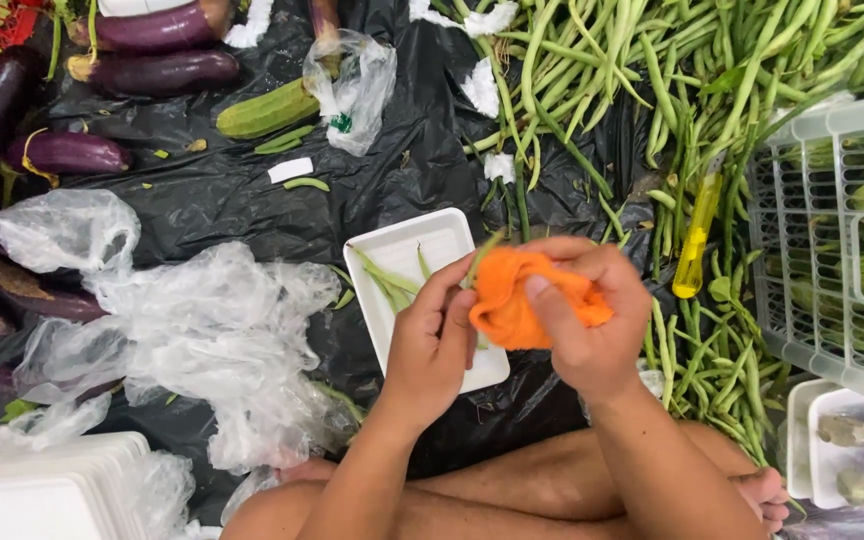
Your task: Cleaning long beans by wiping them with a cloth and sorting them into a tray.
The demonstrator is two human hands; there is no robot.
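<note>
Both my hands hold a crumpled orange cloth (508, 300) over a white foam tray (430, 243). My left hand (434, 345) grips the cloth's left side with its fingers. On the right side, my right hand (592, 320) pinches it with the thumb on top. A few green beans (384, 274) lie in the tray, partly hidden by my hands. The tray rests on black plastic sheeting (212, 205).
A big heap of long green beans (672, 90) fills the upper right, with a yellow-handled knife (697, 240) on it. Purple eggplants (157, 72) lie upper left. Clear plastic bags (202, 330), stacked white trays (47, 490) and a white crate (837, 250) surround me.
</note>
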